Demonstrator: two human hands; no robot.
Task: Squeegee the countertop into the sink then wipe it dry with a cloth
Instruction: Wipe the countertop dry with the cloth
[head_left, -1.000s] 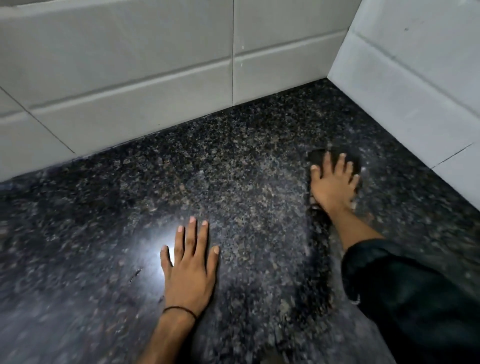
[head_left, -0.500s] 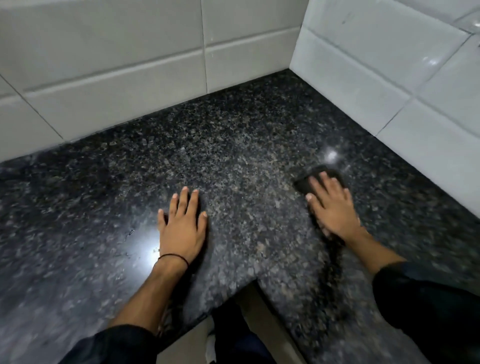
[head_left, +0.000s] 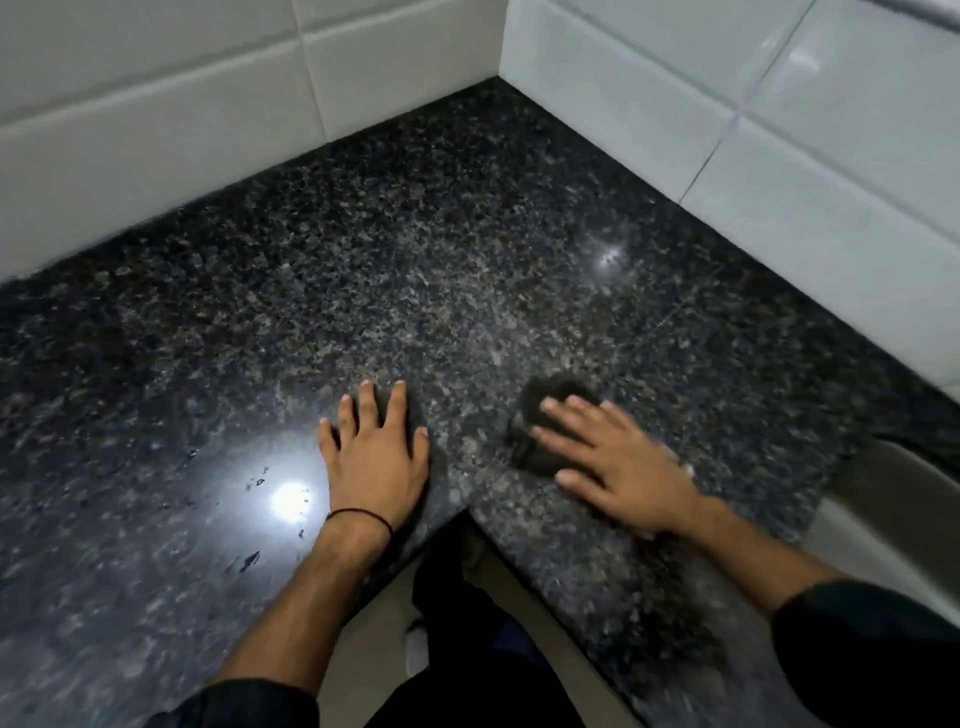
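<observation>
**Dark cloth pressed flat on a speckled granite corner**

The cloth (head_left: 545, 426) is a small dark wad, almost the same shade as the stone beneath it, bunched and blurred at its edges so that its weave cannot be made out. It lies on the tabletop (head_left: 441, 260) near the inner front corner of the L-shaped slab, under the fingers of the right hand (head_left: 618, 462). That hand is spread flat, palm down, pressing on the cloth rather than gripping it, and is smeared by motion blur. The left hand (head_left: 376, 457) rests just to the left, apart from the cloth, fingers wide and flat on the bare stone, holding nothing; a thin black band (head_left: 361, 517) circles its wrist. The tabletop is black granite flecked with grey and brown, glossy, with a bright light reflection beside the left wrist and a few small drops near it. White wall tiles (head_left: 156, 130) meet it at the back and right.
</observation>
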